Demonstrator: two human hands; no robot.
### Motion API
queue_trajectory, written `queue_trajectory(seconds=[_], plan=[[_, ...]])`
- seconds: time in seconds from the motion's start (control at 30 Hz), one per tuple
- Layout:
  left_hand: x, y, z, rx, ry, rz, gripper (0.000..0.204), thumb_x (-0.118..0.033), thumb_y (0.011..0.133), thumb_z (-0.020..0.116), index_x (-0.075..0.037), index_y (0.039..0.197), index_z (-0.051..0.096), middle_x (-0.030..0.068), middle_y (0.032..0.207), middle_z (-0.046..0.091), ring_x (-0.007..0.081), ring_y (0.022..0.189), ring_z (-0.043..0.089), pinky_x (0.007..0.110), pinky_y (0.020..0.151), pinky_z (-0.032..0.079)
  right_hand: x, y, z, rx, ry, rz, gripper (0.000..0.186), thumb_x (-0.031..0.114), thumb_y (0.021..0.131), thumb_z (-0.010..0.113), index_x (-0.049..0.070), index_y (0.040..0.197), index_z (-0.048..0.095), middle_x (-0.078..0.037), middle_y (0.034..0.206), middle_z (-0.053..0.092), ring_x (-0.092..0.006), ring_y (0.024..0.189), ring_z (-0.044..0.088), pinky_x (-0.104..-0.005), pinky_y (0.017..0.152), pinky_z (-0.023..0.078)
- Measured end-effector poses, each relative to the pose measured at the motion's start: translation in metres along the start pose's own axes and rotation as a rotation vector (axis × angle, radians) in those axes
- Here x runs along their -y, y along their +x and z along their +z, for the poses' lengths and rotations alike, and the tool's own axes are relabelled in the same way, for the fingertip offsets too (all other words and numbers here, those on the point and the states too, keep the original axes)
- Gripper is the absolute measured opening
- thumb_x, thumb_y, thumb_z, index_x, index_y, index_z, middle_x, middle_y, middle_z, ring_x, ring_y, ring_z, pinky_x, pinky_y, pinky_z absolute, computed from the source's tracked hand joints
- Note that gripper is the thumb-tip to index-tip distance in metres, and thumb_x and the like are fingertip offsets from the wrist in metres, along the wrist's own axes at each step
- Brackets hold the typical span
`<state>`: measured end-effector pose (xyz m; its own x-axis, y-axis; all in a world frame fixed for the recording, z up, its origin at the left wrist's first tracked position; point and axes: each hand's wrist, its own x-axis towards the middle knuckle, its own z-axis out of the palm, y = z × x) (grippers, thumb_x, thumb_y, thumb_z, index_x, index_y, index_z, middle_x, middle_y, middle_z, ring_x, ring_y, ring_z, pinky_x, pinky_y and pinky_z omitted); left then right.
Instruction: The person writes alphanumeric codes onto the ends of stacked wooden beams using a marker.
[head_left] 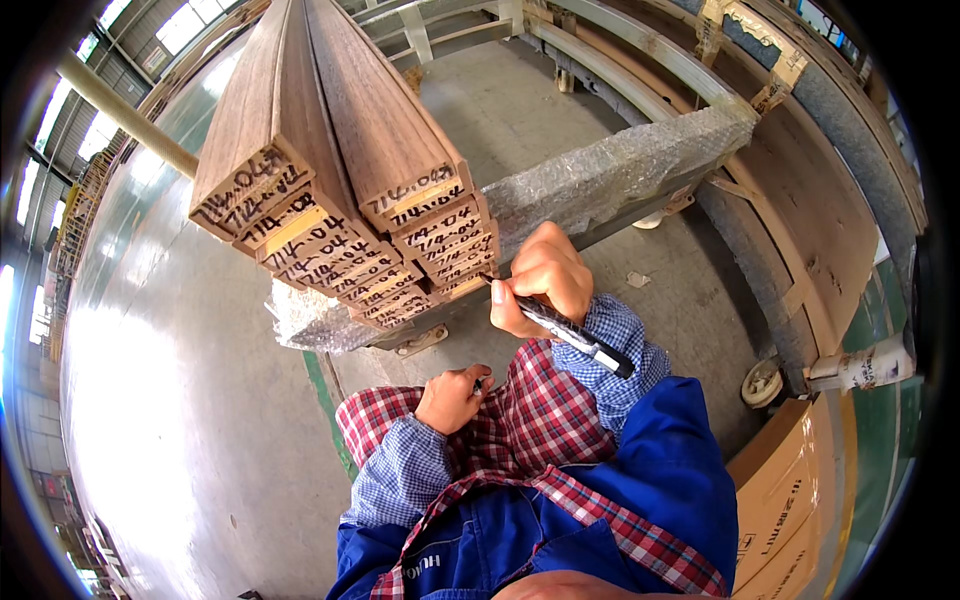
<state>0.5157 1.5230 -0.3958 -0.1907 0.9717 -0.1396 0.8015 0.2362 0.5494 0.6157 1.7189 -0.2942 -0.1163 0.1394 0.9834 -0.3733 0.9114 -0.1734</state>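
My right hand (pixel 545 285) grips a black marker pen (pixel 570 330), its tip at the end of a lower board in the right-hand stack. The wood-grain boards (pixel 385 110) lie in two stacks side by side, their ends facing me. Black handwritten marks cover most of the visible ends. My left hand (pixel 452 398) rests on my checked apron over my thigh. Its fingers are curled, and a small black piece like a marker cap (pixel 485 383) shows between them.
Bubble wrap covers the crossbar (pixel 630 165) under the boards. A metal frame rack (pixel 640 60) extends behind it. To the right stand long brown panels (pixel 780 190), and a cardboard box (pixel 790 500) is at the lower right. A pale pole (pixel 130 115) rises at the left.
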Motion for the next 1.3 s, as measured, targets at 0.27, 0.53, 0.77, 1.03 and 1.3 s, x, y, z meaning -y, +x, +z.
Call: queue_trajectory(seconds=[0.27,0.53,0.77,1.03,1.3], plan=[[0.003,-0.001,0.003,-0.024,0.002,0.015,0.021,-0.027,0.09,0.06,-0.011,0.102,0.067,0.0183,0.068,0.064,0.0358,0.066,0.065,0.045,0.064,0.053,0.001,-0.002,0.001,0.015,0.103,-0.015,0.023,0.005,0.071,0.072,0.008,0.075,0.049,-0.003,0.063,0.053,-0.0174,0.055,0.049,-0.0299,0.048,0.041],[0.002,0.0,0.003,-0.028,-0.011,0.032,0.02,-0.025,0.09,0.06,-0.011,0.101,0.066,0.0187,0.07,0.064,0.0356,0.067,0.065,0.046,0.064,0.053,0.005,-0.014,0.01,0.095,0.061,-0.002,0.035,0.011,0.063,0.085,0.01,0.083,0.057,-0.001,0.069,0.06,-0.0175,0.062,0.055,-0.0289,0.053,0.045],[0.004,-0.001,0.004,-0.04,-0.011,0.046,0.02,-0.026,0.09,0.061,-0.01,0.101,0.066,0.02,0.075,0.066,0.0384,0.072,0.065,0.046,0.067,0.053,0.007,-0.014,0.011,0.114,0.027,-0.007,0.036,0.01,0.063,0.086,0.011,0.084,0.057,0.0,0.07,0.06,-0.0172,0.062,0.055,-0.0282,0.055,0.045],[0.003,0.0,0.003,-0.024,-0.009,0.035,0.02,-0.027,0.09,0.06,-0.011,0.102,0.066,0.0205,0.075,0.066,0.0389,0.073,0.065,0.046,0.067,0.053,0.005,-0.016,0.011,0.098,0.029,-0.011,0.032,0.007,0.062,0.083,0.01,0.08,0.057,-0.001,0.069,0.06,-0.0174,0.062,0.055,-0.0284,0.053,0.045],[0.003,0.0,0.004,-0.033,-0.024,0.052,0.02,-0.026,0.09,0.061,-0.011,0.103,0.066,0.0208,0.075,0.065,0.0389,0.073,0.065,0.046,0.067,0.053,0.003,-0.016,0.01,0.062,0.059,-0.005,0.031,0.006,0.061,0.082,0.009,0.078,0.056,-0.002,0.068,0.06,-0.0184,0.061,0.055,-0.0294,0.053,0.046]])
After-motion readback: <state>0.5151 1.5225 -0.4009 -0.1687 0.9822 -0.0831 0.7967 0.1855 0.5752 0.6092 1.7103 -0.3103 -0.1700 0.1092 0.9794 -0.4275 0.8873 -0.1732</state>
